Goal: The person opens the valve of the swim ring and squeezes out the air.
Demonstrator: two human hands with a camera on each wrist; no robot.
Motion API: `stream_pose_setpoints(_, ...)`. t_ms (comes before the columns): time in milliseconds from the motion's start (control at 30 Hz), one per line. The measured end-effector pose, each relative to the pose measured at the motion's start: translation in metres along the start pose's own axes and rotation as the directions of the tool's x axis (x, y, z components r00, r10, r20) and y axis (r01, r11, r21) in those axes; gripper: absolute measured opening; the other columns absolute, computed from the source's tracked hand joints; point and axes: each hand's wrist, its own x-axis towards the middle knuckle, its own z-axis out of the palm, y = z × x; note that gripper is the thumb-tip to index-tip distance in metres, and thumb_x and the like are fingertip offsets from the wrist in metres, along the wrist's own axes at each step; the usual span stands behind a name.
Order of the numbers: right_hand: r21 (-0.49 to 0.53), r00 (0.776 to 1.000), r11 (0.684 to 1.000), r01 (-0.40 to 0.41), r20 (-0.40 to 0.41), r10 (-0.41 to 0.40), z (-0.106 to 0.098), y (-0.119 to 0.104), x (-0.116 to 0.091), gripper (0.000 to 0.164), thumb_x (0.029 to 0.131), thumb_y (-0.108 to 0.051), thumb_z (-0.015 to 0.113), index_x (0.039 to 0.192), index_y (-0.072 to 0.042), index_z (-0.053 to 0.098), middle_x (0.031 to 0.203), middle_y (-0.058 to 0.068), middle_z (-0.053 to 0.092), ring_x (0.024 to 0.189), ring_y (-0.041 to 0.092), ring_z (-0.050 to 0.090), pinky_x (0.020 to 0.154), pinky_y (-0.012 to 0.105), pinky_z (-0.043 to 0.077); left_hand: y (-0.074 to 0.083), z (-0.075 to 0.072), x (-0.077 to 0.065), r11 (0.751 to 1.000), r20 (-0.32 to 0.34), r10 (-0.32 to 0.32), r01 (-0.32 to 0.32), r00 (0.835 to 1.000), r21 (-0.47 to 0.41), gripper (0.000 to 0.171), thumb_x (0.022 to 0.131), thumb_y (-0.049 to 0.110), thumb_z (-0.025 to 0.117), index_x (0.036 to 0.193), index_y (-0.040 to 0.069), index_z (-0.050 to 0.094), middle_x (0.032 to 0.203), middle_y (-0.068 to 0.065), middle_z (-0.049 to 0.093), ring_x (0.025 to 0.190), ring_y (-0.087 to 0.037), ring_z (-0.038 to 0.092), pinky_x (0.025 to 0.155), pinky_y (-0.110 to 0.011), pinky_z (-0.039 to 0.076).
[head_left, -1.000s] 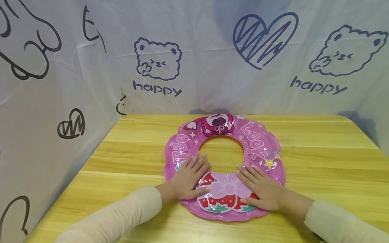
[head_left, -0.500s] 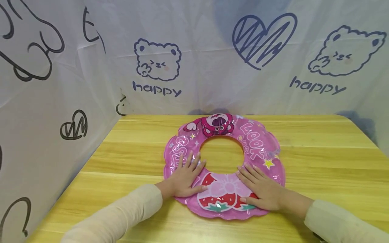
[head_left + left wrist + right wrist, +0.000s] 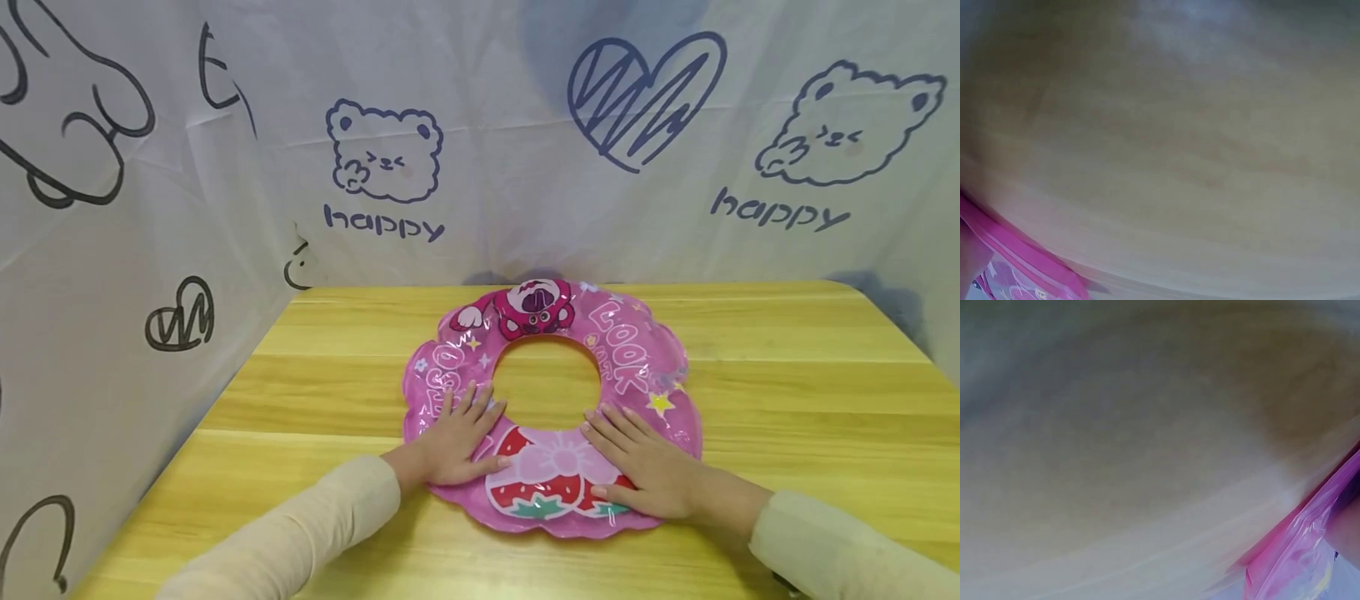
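Note:
A pink inflatable swim ring (image 3: 645, 333) lies flat on the wooden table, printed with strawberries, an upside-down bear, stars and lettering. On its near left part rests my left hand (image 3: 459, 442), fingers spread and straight, thumb pointing toward the strawberry print. My right hand (image 3: 651, 467) lies flat on the near right part, its fingertips at the edge of the centre hole. Both palms are hidden against the plastic. In the left wrist view only the ring's pink edge (image 3: 1029, 256) shows at the lower left; in the right wrist view, shiny pink plastic (image 3: 1285, 556) appears at the lower right.
The yellow wood-grain table (image 3: 810, 417) extends around the ring on all sides. A white cloth (image 3: 510, 167) with drawn bears, hearts and the word "happy" hangs behind the table and along its left and right sides.
Over the last second my left hand has shifted slightly left and its fingers have spread a little on the ring. The right hand stays in place on the ring.

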Motion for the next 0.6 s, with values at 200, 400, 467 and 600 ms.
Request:
stream_pose_setpoints(200,0.027,1.000,1.000,-0.008,0.015,0.008,-0.0003,0.0001,0.0011,0.074,0.092,-0.054,0.042,0.147,-0.007,0.025,0.155,0.014,0.017,0.142,0.039,0.009,0.105,0.011,-0.024,-0.0009,0.0000,0.0004,1.000,0.005,-0.014,0.014,1.000,-0.021,0.080,0.090,0.058,0.042,0.149,0.011,0.016,0.157,-0.016,0.002,0.143,-0.039,-0.001,0.113,-0.060,-0.001)
stream_pose_setpoints(400,-0.010,1.000,1.000,0.011,0.002,-0.011,0.0010,0.0013,0.0014,0.076,0.091,-0.057,0.042,0.147,-0.007,0.026,0.155,0.015,0.019,0.142,0.040,0.011,0.106,0.012,-0.024,0.0025,0.0034,0.0001,0.983,-0.003,-0.020,0.020,1.000,0.180,0.088,0.086,0.068,0.038,0.150,0.012,0.016,0.156,-0.017,0.003,0.143,-0.041,-0.002,0.112,-0.062,-0.002)
stream_pose_setpoints(467,-0.019,1.000,1.000,0.014,0.000,-0.014,0.0007,0.0012,0.0011,0.077,0.091,-0.057,0.042,0.146,-0.006,0.026,0.155,0.015,0.019,0.142,0.040,0.012,0.106,0.013,-0.024,0.0037,0.0030,0.0003,0.978,-0.008,-0.019,0.020,1.000,0.209,0.089,0.085,0.069,0.038,0.149,0.012,0.016,0.156,-0.018,0.003,0.142,-0.041,-0.002,0.111,-0.063,-0.003)
stream_pose_setpoints(600,-0.013,1.000,1.000,0.007,0.006,-0.007,-0.0005,0.0004,0.0008,0.078,0.091,-0.058,0.042,0.147,-0.007,0.025,0.155,0.015,0.018,0.142,0.040,0.011,0.106,0.013,-0.025,0.0044,0.0019,0.0008,0.975,-0.004,-0.017,0.018,1.000,0.222,0.089,0.085,0.069,0.038,0.149,0.012,0.016,0.156,-0.018,0.003,0.142,-0.042,-0.002,0.110,-0.064,-0.003)
